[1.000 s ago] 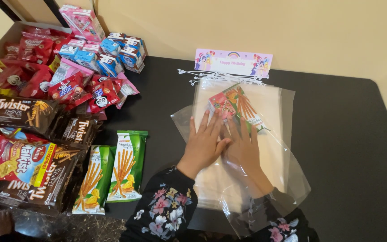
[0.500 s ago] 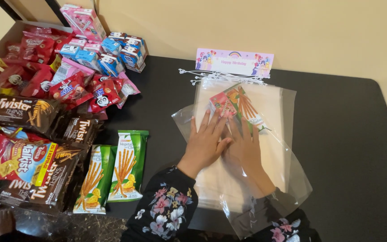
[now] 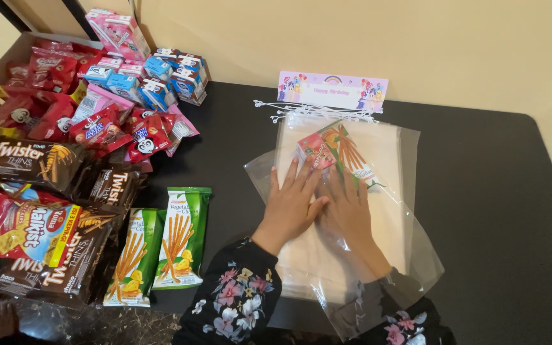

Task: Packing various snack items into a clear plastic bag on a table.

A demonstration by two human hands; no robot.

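Observation:
My left hand (image 3: pixel 291 203) lies flat with fingers spread on top of a clear plastic bag (image 3: pixel 410 249) on the black table (image 3: pixel 493 191). My right hand (image 3: pixel 351 207) is inside that bag, fingers spread, palm down. Just beyond both sets of fingertips, inside the bag, sit a small pink juice box (image 3: pixel 315 149) and a green packet of stick biscuits (image 3: pixel 351 155). A stack of more clear bags (image 3: pixel 384 137) lies under the one I am touching. Neither hand grips anything.
Two green stick-biscuit packets (image 3: pixel 177 236) lie left of my arm. Brown, red and orange snack packs (image 3: pixel 39 211) pile up at the far left, with blue and pink drink cartons (image 3: pixel 154 73) behind. A pastel card topper (image 3: pixel 332 89) and white ties (image 3: pixel 314 110) lie by the wall.

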